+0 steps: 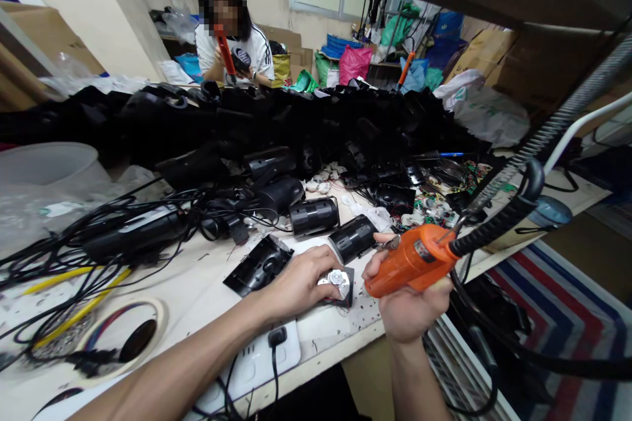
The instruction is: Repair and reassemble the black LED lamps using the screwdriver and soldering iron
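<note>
My left hand (311, 279) is closed around a small white-and-silver part (338, 278) with a dark square body, held down on the bench. Thin red wires stick out beside it. My right hand (412, 302) grips an orange electric screwdriver (415, 260), its cable end pointing up to the right. The screwdriver hangs from a coiled spring (548, 125); its bit is hard to make out. An open black housing half (259, 265) lies left of my left hand. Just beyond the hands sit a black cylindrical housing (352, 238) and a similar one (315, 216).
Black housings (296, 118) are heaped along the back. Loose circuit boards (434, 207) lie at right; tangled black cables (123, 223), a tape roll (160, 322) and a white power strip (291, 345) at left and front. Across the bench, a person (257, 56) holds another orange screwdriver (225, 52).
</note>
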Demonstrator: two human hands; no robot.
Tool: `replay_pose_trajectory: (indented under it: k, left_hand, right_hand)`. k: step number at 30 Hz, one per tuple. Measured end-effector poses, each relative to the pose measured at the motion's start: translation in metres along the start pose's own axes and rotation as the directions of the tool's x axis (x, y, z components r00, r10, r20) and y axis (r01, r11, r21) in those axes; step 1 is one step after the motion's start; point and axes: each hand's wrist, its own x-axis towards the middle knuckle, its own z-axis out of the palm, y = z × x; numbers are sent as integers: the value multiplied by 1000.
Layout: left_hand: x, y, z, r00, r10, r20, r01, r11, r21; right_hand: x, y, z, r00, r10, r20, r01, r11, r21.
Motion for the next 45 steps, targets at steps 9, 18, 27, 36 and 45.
replay_pose_trajectory:
  k: [9, 18, 27, 36, 45]
  left_hand:
    - [3, -2, -1, 998, -40, 40, 42, 998, -53]
    - [-2, -4, 3, 1000, -15, 25, 16, 999, -45]
    - [-2, -3, 4, 1000, -24, 13, 24, 998, -55]
    - [-3, 5, 3, 999, -42, 7, 42, 999, -2]
    - [-1, 22, 28, 942, -301, -149, 305, 952, 8]
  right_hand:
    - [0, -6, 5, 1000, -25, -18, 25, 999, 34]
    - [-5, 2, 12, 999, -20, 40, 17, 997, 73]
    - [-7, 10, 9, 999, 18, 39, -21, 997, 81]
    - [-1, 9, 14, 984, 59, 169, -73, 994, 81]
    - [2, 2, 24, 974, 85, 212, -94, 995, 30]
